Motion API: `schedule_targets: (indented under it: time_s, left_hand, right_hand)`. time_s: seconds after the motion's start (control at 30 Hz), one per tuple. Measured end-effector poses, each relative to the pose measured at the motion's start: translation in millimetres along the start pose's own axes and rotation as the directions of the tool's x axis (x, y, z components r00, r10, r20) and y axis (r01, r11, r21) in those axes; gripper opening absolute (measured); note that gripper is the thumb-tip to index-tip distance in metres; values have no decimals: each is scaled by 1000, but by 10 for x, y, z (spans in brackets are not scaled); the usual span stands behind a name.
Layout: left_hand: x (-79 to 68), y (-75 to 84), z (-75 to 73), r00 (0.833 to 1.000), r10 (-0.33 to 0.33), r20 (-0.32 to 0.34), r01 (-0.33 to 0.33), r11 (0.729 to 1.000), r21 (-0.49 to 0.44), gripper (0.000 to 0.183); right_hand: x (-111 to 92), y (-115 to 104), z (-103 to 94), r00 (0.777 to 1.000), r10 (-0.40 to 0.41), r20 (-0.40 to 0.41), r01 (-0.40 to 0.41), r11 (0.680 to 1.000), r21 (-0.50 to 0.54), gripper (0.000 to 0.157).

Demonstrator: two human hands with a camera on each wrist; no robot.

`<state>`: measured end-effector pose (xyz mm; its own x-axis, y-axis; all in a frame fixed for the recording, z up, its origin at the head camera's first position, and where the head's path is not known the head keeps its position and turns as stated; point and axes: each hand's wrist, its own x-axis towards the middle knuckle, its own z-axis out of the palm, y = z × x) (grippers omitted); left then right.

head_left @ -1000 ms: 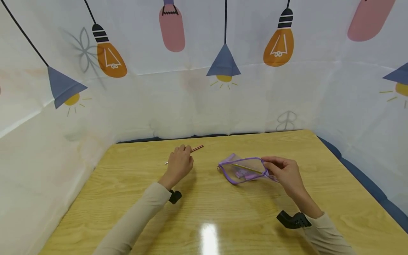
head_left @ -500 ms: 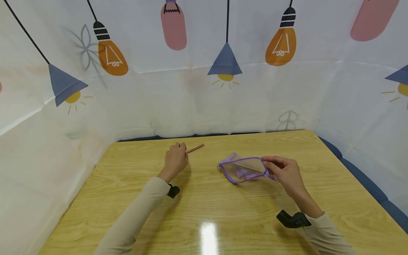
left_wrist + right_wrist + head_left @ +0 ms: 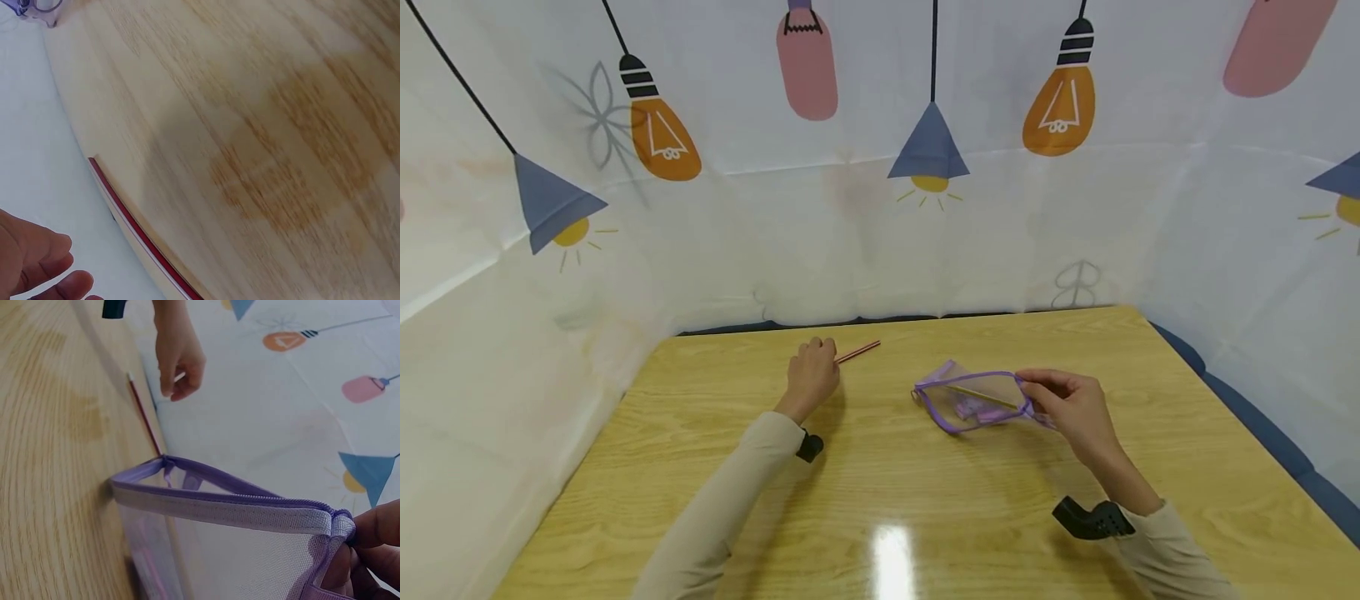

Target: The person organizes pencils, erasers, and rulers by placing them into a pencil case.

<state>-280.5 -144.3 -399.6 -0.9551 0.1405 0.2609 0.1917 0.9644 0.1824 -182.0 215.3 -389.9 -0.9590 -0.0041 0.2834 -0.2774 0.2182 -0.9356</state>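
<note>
My left hand (image 3: 811,379), fingers loosely bent, hovers over a dark red pencil (image 3: 859,352) near the table's back edge. In the right wrist view, this hand (image 3: 179,356) has nothing between thumb and fingers and stands apart from the pencil (image 3: 144,414). The left wrist view has the pencil (image 3: 147,240) lying on the wood, beside the fingertips (image 3: 57,245). My right hand (image 3: 1075,408) pinches the right end of a purple mesh zipper pouch (image 3: 951,430), whose mouth gapes. Inside are a yellow pencil (image 3: 985,397) and small purple items (image 3: 972,408), partly veiled by mesh.
The wooden table (image 3: 820,517) ends at the back against a white printed curtain (image 3: 850,242). Dark blue fabric (image 3: 1247,417) runs along its right edge. A black wrist device (image 3: 1092,518) sits on the right wrist, another (image 3: 810,447) on the left.
My left hand has shifted slightly left along the red pencil, baring more of its right part while the pale left end disappears from the head view. The right hand and pouch stay put.
</note>
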Motion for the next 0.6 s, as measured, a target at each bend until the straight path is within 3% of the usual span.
schedule_targets:
  time_s: [0.33, 0.6]
  left_hand:
    - [67, -11, 73, 997, -47, 63, 46, 999, 21, 5]
    - [82, -5, 133, 981, -113, 156, 116, 993, -10, 8]
  right_hand:
    - [-5, 11, -13, 1000, 2, 1, -2, 1000, -25, 28]
    - [-4, 22, -33, 1000, -5, 4, 5, 1000, -20, 27]
